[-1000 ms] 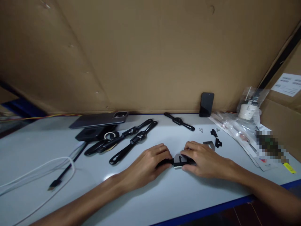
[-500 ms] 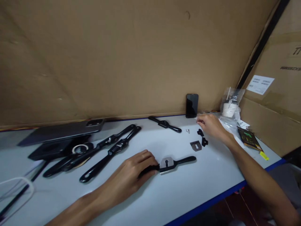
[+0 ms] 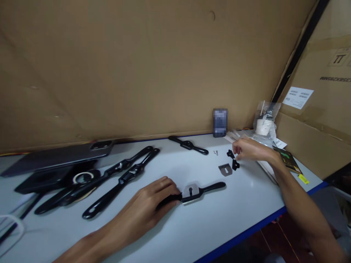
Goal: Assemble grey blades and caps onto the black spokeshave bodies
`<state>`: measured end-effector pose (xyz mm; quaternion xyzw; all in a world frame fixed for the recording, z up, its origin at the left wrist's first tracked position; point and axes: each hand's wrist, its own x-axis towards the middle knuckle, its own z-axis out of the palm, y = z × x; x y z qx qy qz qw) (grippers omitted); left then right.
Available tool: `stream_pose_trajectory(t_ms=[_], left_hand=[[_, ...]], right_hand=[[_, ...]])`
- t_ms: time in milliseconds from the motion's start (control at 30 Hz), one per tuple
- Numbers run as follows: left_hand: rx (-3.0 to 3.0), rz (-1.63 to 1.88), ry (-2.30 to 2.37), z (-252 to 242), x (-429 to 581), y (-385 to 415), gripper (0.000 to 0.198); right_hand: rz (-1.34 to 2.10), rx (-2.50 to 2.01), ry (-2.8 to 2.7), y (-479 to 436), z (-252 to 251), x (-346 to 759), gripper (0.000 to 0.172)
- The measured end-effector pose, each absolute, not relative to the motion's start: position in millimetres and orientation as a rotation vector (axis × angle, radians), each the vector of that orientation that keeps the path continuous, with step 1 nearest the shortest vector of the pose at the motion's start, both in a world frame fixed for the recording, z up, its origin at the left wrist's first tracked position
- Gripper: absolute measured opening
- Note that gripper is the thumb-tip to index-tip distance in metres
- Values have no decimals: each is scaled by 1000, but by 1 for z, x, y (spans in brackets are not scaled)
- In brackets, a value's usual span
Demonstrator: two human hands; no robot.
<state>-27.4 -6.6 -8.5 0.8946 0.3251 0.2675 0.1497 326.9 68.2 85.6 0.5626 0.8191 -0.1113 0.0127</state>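
Head view: a black spokeshave (image 3: 203, 190) lies flat on the white desk (image 3: 246, 208), near the middle. Its long axis runs left to right, and the free handle points right and slightly far. A grey plate with a black screw sits at its centre. The left hand (image 3: 153, 201) covers the left handle, fingers (image 3: 170, 188) curled down over it and pinning it to the desk.

The right hand (image 3: 251, 150) hovers far right, just beside two small black pieces (image 3: 235, 165). Its fingers are bent together, and I cannot tell whether they pinch anything. A grey slotted plate (image 3: 225, 169) lies near these pieces.

The cardboard box (image 3: 315, 120) on the right carries a white label (image 3: 298, 96), its print too small to read, and dark lettering that seems mirrored.
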Motion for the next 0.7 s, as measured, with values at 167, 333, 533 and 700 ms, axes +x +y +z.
stream_pose_trajectory(t_ms=[167,333,533,700], left_hand=[[2598,791,908,-7,-27,-6,19],[2612,771,915,-4,-26,-6,19],[2595,759,923,-4,-26,-6,20],[2584,785,928,-10,-27,-5,20]], right_hand=[[-329,1757,2261,66,77,326,37],[-377,1782,2165,64,70,316,46],[-642,1811,2156,70,70,322,19],[-712,1785,2188,74,68,323,15]])
